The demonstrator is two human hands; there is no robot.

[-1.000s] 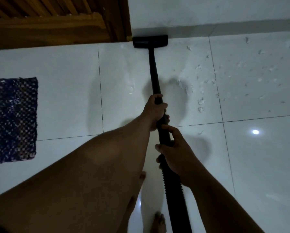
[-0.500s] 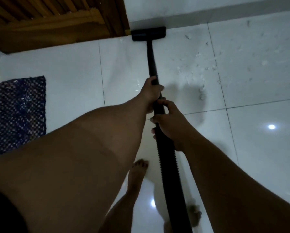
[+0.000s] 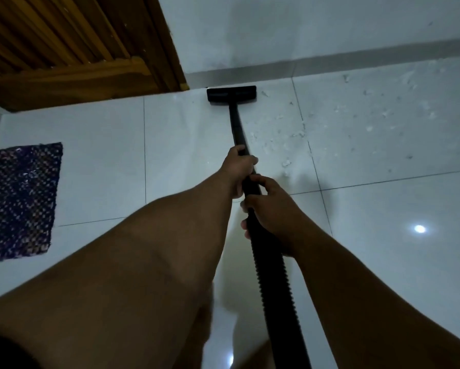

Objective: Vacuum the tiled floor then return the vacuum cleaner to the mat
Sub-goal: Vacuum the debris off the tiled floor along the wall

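Observation:
A black vacuum wand (image 3: 237, 126) runs away from me to its flat nozzle head (image 3: 231, 94), which rests on the white tiled floor (image 3: 186, 145) beside the skirting. My left hand (image 3: 239, 169) is shut round the wand higher up. My right hand (image 3: 270, 211) grips it just behind, where the ribbed hose (image 3: 276, 294) begins. The hose runs down out of view at the bottom. A dark blue woven mat (image 3: 21, 201) lies on the floor at the far left.
White scraps of debris (image 3: 362, 121) are scattered over the tiles right of the wand. A wooden slatted door (image 3: 71, 49) fills the upper left, its frame close to the nozzle. The wall and grey skirting (image 3: 330, 59) bound the far side. A lamp's reflection (image 3: 419, 229) shines at right.
The nozzle stays by the skirting near the door frame. My view has tilted up, showing more wall. Both hands keep their grip, now close together on the wand.

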